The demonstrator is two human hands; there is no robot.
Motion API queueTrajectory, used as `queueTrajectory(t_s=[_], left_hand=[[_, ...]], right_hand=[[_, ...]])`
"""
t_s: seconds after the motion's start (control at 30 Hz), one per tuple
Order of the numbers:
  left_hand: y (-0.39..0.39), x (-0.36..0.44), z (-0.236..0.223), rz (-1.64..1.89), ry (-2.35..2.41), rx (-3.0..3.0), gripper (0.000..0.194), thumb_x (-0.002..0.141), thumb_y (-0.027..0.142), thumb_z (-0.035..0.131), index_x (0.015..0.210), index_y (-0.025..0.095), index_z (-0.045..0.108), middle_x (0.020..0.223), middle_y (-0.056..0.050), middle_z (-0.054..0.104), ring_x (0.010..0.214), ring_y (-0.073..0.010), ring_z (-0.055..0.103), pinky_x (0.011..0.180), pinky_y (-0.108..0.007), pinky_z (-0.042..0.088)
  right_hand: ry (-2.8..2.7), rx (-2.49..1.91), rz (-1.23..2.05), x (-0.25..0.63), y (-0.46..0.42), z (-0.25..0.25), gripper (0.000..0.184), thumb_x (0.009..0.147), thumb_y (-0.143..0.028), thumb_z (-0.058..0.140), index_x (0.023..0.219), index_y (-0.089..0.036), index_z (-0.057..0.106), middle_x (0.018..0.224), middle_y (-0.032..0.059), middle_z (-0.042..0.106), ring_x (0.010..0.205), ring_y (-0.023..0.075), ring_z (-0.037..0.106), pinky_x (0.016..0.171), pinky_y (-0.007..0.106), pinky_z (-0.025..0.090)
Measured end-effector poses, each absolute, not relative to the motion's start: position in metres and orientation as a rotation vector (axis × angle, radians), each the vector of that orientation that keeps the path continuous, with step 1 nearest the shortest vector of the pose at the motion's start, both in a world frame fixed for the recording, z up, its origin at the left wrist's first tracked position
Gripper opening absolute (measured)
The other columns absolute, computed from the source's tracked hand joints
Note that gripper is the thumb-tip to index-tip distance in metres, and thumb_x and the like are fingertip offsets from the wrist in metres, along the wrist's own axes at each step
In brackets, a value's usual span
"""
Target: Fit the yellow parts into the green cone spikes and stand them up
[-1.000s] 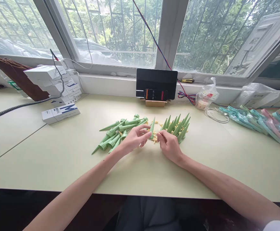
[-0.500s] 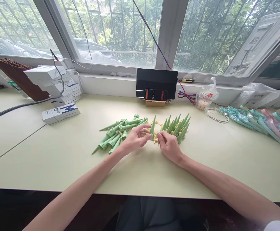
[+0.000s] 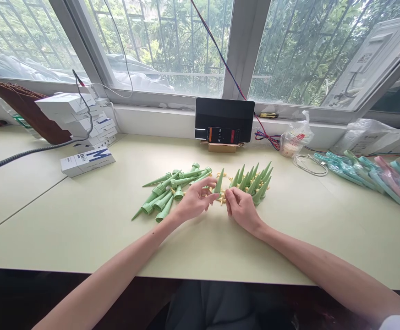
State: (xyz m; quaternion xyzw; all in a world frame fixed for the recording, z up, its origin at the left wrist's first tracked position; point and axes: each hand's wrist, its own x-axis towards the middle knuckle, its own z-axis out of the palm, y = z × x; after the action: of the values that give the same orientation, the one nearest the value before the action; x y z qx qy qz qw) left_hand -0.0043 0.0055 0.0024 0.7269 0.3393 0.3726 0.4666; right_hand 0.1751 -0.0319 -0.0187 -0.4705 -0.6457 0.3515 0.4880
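Observation:
My left hand (image 3: 197, 198) has its thumb and fingers closed around the base of a green watering spike (image 3: 219, 181), which points upward. My right hand (image 3: 243, 206) is closed in a pinch just to the right of that spike; whatever its fingertips hold is too small to make out. Small yellow valve pieces (image 3: 222, 200) lie on the table between and behind the hands. Left of my left hand, a loose pile of green spikes (image 3: 161, 188) lies on its side. Beyond my right hand, several spikes (image 3: 254, 178) stand close together, tips up, with yellow pieces among them.
A phone (image 3: 223, 135) leans against a dark tablet (image 3: 224, 114) at the back. White boxes (image 3: 88, 161) are stacked on the left with a coiled cable (image 3: 31, 153). To the right are a plastic bag (image 3: 295, 137), a looped white cable (image 3: 311, 167) and wrapped teal and pink items (image 3: 368, 176).
The spike in my left hand sits slightly lower, and my left thumb has shifted a little to the right. My right hand has hardly moved.

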Motion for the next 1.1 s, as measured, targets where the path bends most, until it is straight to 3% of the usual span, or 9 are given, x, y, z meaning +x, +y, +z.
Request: queueTrajectory(t_s=[0.4,0.63,0.77,0.93,1.1], left_hand=[[0.006,-0.0033,0.0009,0.894,0.857,1.777,0.027,0.088,0.035,0.062,0.109,0.019,0.058,0.106,-0.007,0.059,0.061,-0.0091,0.057,0.046,-0.022,0.047],[0.004,-0.0034,0.0073,0.901,0.936,1.676,0.039,0.087,0.043,0.064,0.114,0.017,0.055,0.099,-0.007,0.059,0.055,-0.0073,0.051,0.044,-0.021,0.043],[0.0047,-0.0049,0.008,0.9,0.948,1.627,0.042,0.088,0.046,0.062,0.116,0.016,0.056,0.09,-0.004,0.059,0.054,-0.0077,0.05,0.043,-0.02,0.041],[0.0049,-0.0047,0.0084,0.897,0.919,1.59,0.04,0.089,0.047,0.061,0.112,0.015,0.059,0.069,0.001,0.055,0.053,-0.0089,0.047,0.044,-0.02,0.039],[0.0044,-0.0044,0.0094,0.902,0.921,1.584,0.037,0.088,0.049,0.061,0.105,0.016,0.061,0.061,0.003,0.052,0.051,-0.0094,0.046,0.044,-0.02,0.037]], right_hand=[[-1.578,-1.125,0.791,0.1738,-0.0319,-0.0196,0.035,0.1,-0.044,0.044,0.075,-0.02,0.05,0.061,-0.0028,0.055,0.045,0.0103,0.049,0.047,0.024,0.04],[-1.627,-1.17,0.657,0.1746,-0.0331,-0.0189,0.023,0.099,-0.042,0.046,0.105,-0.021,0.053,0.081,0.0004,0.06,0.052,0.0115,0.055,0.049,0.024,0.043],[-1.673,-1.176,0.561,0.1747,-0.033,-0.02,0.023,0.1,-0.038,0.044,0.113,-0.021,0.053,0.088,0.0023,0.062,0.054,0.0117,0.057,0.051,0.024,0.044],[-1.711,-1.174,0.477,0.1747,-0.0327,-0.0203,0.02,0.098,-0.034,0.048,0.111,-0.02,0.056,0.092,0.0035,0.064,0.053,0.0109,0.054,0.053,0.025,0.044],[-1.713,-1.161,0.437,0.176,-0.0315,-0.022,0.021,0.097,-0.034,0.051,0.111,-0.02,0.058,0.092,0.0046,0.067,0.054,0.0117,0.054,0.055,0.026,0.045]])
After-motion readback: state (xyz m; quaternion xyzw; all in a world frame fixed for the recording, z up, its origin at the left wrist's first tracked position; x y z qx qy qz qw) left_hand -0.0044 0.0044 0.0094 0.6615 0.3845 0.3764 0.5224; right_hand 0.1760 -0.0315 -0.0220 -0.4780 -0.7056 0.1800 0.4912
